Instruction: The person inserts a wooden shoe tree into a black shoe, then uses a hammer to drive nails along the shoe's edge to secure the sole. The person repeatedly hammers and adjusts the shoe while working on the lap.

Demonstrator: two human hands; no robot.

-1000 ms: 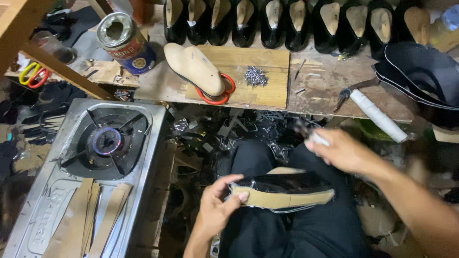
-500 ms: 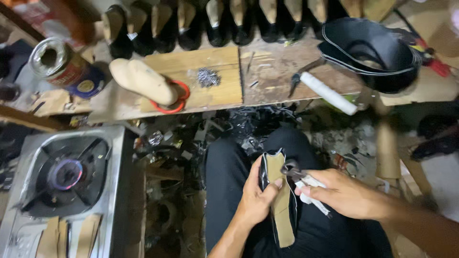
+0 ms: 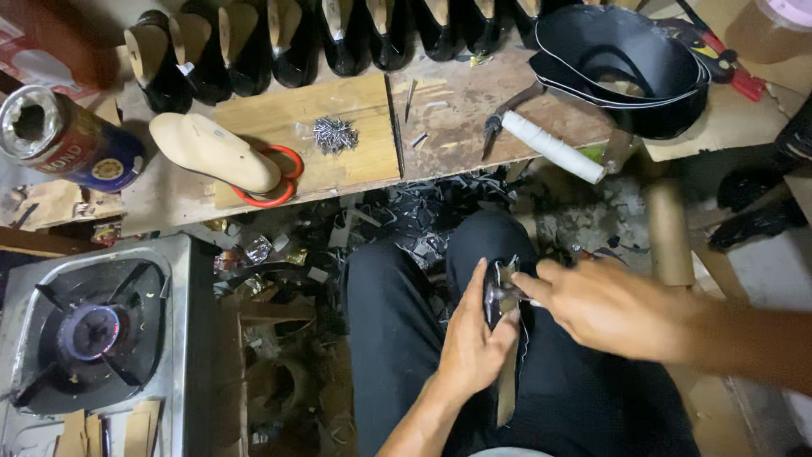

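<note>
Cramped cobbler's corner: worn workbench (image 3: 474,110) at 12 o'clock, gas burner (image 3: 89,330) at 8. Half-made shoe (image 3: 504,298) stood on end on lap, near 5 o'clock. Left hand (image 3: 474,343) wrapped round its body, fingers closed. Right hand (image 3: 605,305) pinched small tool at shoe's upper edge. Shoe looked light, upper floppy, sole board stiff; firmest hold at mid-body.

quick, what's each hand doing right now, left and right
Left hand: closed around the shoe piece on the lap.
Right hand: closed on a small tool with a pale handle, its tip at the shoe piece.
</note>
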